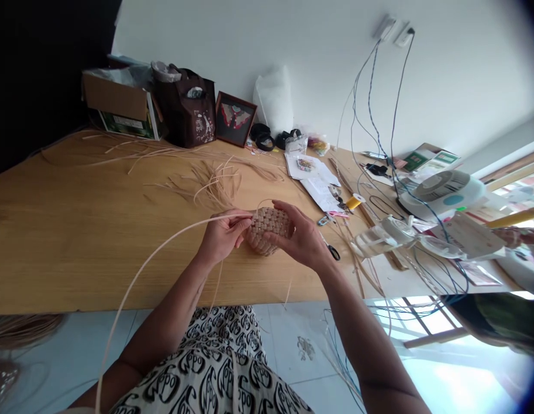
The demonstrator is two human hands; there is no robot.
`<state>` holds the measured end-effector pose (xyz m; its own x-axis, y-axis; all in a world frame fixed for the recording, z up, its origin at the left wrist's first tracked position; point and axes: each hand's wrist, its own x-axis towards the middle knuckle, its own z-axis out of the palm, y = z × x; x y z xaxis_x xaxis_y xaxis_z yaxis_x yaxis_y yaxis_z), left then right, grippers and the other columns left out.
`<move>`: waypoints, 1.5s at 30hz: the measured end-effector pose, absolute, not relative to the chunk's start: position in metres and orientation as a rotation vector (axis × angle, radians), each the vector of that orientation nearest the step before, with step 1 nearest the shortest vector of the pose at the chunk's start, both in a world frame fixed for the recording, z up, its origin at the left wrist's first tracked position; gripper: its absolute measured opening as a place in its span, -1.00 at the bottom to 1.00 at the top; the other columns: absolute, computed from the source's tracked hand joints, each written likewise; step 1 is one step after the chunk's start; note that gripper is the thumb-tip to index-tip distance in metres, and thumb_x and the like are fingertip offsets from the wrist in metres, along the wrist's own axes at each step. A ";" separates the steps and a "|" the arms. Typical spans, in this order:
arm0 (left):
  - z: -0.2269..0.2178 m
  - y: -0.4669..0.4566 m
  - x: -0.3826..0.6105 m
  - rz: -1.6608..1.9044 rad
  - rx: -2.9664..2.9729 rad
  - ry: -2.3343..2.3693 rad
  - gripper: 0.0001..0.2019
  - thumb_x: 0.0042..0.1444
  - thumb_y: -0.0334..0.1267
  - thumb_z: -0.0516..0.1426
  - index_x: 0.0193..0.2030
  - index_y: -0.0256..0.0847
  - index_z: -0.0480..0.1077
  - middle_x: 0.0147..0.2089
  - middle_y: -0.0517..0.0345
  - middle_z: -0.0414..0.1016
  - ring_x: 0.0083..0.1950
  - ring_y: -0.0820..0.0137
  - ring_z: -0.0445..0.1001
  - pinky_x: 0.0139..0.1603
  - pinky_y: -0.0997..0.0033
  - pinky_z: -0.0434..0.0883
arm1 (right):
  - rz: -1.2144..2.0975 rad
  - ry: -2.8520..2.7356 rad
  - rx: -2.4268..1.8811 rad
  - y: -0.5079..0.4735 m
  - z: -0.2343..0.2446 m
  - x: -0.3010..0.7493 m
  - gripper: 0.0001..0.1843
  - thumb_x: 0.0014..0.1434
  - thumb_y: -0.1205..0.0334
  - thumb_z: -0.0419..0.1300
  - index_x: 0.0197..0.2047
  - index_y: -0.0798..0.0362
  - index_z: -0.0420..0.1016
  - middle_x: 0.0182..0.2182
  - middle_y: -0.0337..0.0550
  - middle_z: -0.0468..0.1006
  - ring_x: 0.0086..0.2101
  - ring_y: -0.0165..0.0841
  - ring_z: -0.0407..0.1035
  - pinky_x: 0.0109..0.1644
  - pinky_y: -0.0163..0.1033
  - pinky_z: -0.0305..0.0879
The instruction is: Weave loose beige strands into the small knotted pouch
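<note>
A small woven basket of pale cane (267, 230) sits between my hands, just above the wooden table (98, 253). My right hand (296, 237) curves over its top and far side, fingers gripping the weave. My left hand (224, 237) presses against the basket's near side and pinches a long thin cane strand (150, 270). That strand arcs from my fingers down past my left forearm and out at the bottom of the view. A loose bundle of fine cane strips (215, 184) lies on the table beyond my hands.
Black-handled scissors (334, 252) lie just right of my right hand, near papers (319, 192) and a yellow spool (355, 201). A cardboard box (120, 103), dark bag (185, 109) and framed picture (235, 119) stand at the back. Cables (374, 103) and white equipment (442, 192) crowd the right.
</note>
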<state>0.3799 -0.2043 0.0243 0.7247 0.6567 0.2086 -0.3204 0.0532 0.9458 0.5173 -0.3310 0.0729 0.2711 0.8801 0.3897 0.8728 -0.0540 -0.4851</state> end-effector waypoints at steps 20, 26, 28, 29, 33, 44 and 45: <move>0.037 -0.212 0.383 0.830 1.389 0.302 -0.71 0.13 -0.08 0.07 -0.22 -0.30 0.39 -0.57 0.24 0.35 -0.68 0.62 0.25 -0.65 0.60 0.14 | -0.195 -1.741 -1.764 -0.311 0.097 0.507 -0.76 0.21 0.33 0.03 -0.15 0.01 0.50 -0.17 -0.07 0.44 -0.12 -0.30 0.31 -0.03 -0.14 0.25; 0.036 -0.218 0.386 0.950 1.388 0.337 -0.71 0.17 -0.09 0.02 -0.39 -0.29 0.34 -0.60 0.25 0.30 -0.66 0.61 0.24 -0.63 0.58 0.16 | -0.126 -1.846 -1.709 -0.303 0.096 0.501 -0.76 0.24 0.36 -0.03 -0.26 0.08 0.47 -0.26 -0.08 0.44 -0.22 -0.35 0.29 -0.10 -0.22 0.23; 0.034 -0.220 0.388 0.980 1.345 0.341 -0.71 0.17 -0.08 0.00 -0.39 -0.28 0.32 -0.60 0.26 0.31 -0.66 0.60 0.26 -0.62 0.57 0.17 | -0.154 -1.832 -1.709 -0.303 0.095 0.500 -0.77 0.23 0.37 -0.03 -0.28 0.09 0.45 -0.32 -0.09 0.42 -0.25 -0.35 0.27 -0.11 -0.22 0.21; 0.034 -0.220 0.388 0.989 1.327 0.344 -0.71 0.18 -0.07 0.00 -0.38 -0.28 0.31 -0.61 0.26 0.30 -0.66 0.59 0.26 -0.62 0.57 0.18 | -0.171 -1.829 -1.715 -0.304 0.094 0.500 -0.78 0.22 0.37 -0.03 -0.29 0.09 0.45 -0.34 -0.10 0.41 -0.27 -0.35 0.26 -0.11 -0.21 0.20; 0.033 -0.221 0.389 0.986 1.310 0.333 -0.71 0.17 -0.06 0.01 -0.38 -0.26 0.29 -0.65 0.30 0.28 -0.66 0.57 0.26 -0.61 0.57 0.19 | -0.207 -1.835 -1.739 -0.305 0.096 0.501 -0.80 0.21 0.36 0.00 -0.25 0.09 0.45 -0.32 -0.09 0.38 -0.25 -0.33 0.24 -0.10 -0.20 0.18; 0.031 -0.226 0.391 1.108 1.250 0.431 -0.70 0.16 -0.04 0.01 -0.38 -0.25 0.31 -0.63 0.25 0.38 -0.62 0.52 0.34 -0.47 0.52 0.30 | -0.296 -1.593 -1.738 -0.294 0.090 0.503 -0.84 0.06 0.47 0.08 -0.51 0.10 0.37 -0.49 -0.19 0.35 -0.44 -0.42 0.26 -0.36 -0.30 0.17; 0.030 -0.226 0.392 1.125 1.217 0.440 -0.71 0.15 -0.05 0.02 -0.37 -0.26 0.32 -0.60 0.23 0.41 -0.60 0.52 0.36 -0.45 0.51 0.32 | -0.317 -1.550 -1.736 -0.293 0.087 0.503 -0.84 0.05 0.48 0.08 -0.51 0.10 0.36 -0.49 -0.20 0.35 -0.45 -0.42 0.26 -0.37 -0.30 0.17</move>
<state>0.3917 -0.2262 0.0299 0.4321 0.8578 0.2784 -0.4409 -0.0684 0.8949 0.5033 -0.2935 0.0869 0.2282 0.7339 0.6398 0.9262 0.0390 -0.3750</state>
